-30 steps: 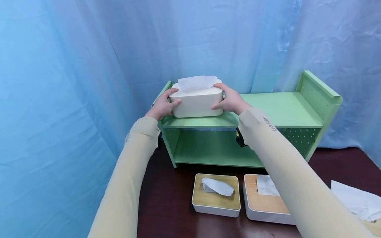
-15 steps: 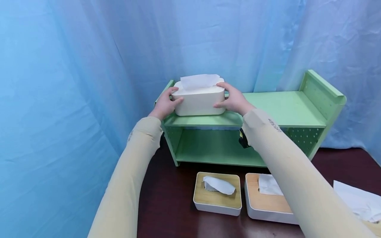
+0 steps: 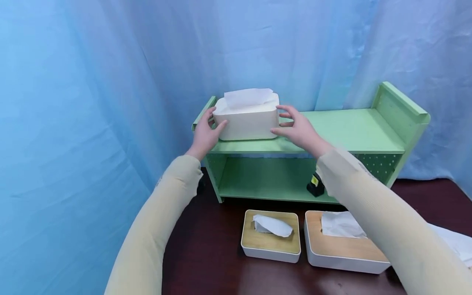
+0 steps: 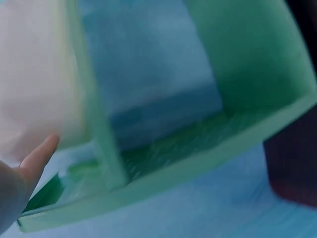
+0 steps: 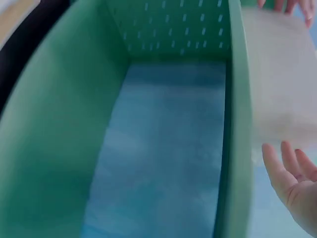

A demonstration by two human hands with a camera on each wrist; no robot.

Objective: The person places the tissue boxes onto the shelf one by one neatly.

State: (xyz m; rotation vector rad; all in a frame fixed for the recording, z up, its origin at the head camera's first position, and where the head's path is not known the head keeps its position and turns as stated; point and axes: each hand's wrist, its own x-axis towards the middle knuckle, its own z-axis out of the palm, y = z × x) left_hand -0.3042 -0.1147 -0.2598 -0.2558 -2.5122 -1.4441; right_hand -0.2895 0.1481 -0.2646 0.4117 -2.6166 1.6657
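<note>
A white tissue box (image 3: 247, 125) with a tissue sticking out of its top stands at the left end of the green rack's upper shelf (image 3: 343, 127). My left hand (image 3: 204, 133) is at the box's left end, fingers loosely spread, the thumb in front of the box's face; whether it touches is unclear. At the other end my right hand (image 3: 300, 129) has its fingers spread just off the box. In the right wrist view a small gap parts the right fingertips (image 5: 285, 148) from the box (image 5: 282, 79). The left wrist view is blurred, with the thumb (image 4: 42, 153) near the box.
On the dark table (image 3: 206, 254) before the rack stand a small tissue box with a wooden lid (image 3: 254, 239) and a larger one (image 3: 332, 246), partly behind my right sleeve. More white tissue (image 3: 453, 243) shows at far right. Blue curtains (image 3: 110, 102) hang behind.
My right hand has come away from the box's right end, moving slightly right. The left fingers have loosened. The box stays on the upper shelf; the head view has shifted a little.
</note>
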